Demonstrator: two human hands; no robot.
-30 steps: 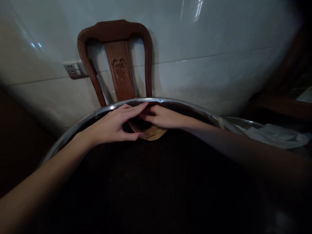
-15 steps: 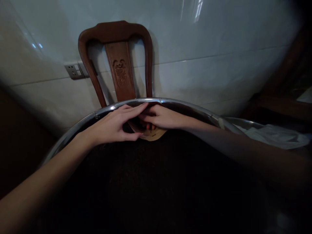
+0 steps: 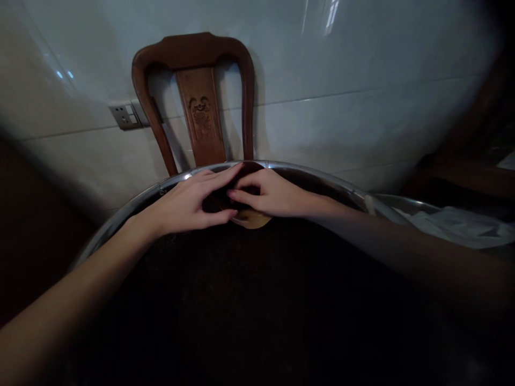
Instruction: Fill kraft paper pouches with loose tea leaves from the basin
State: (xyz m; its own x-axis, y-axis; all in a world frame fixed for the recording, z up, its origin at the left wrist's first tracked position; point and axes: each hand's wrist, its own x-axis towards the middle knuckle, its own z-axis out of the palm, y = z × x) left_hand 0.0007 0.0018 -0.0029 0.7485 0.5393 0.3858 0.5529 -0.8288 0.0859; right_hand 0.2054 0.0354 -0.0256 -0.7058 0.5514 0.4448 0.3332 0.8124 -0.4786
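A yellowish-tan, round-edged object (image 3: 251,220) lies between my hands near the far rim of a dark round table (image 3: 237,289); its kind is unclear. My left hand (image 3: 193,202) spans its left side, long fingers reaching along the far side and thumb against the near edge, steadying it. From the right, my right hand (image 3: 267,193) bends over the object. Thumb and index finger curl toward each other above a dark hollow, and the other fingers are hidden. Whatever those fingertips pinch is too dark to make out.
A metal band (image 3: 314,170) edges the table. Behind it a carved wooden chair (image 3: 201,118) stands against a tiled wall (image 3: 322,118) with a socket (image 3: 125,116). At the right, a white plastic bag (image 3: 458,225) lies by another metal rim.
My right hand has lifted slightly, its thumb now extended toward my left fingers. Less of the tan object's front shows. My left hand has barely moved.
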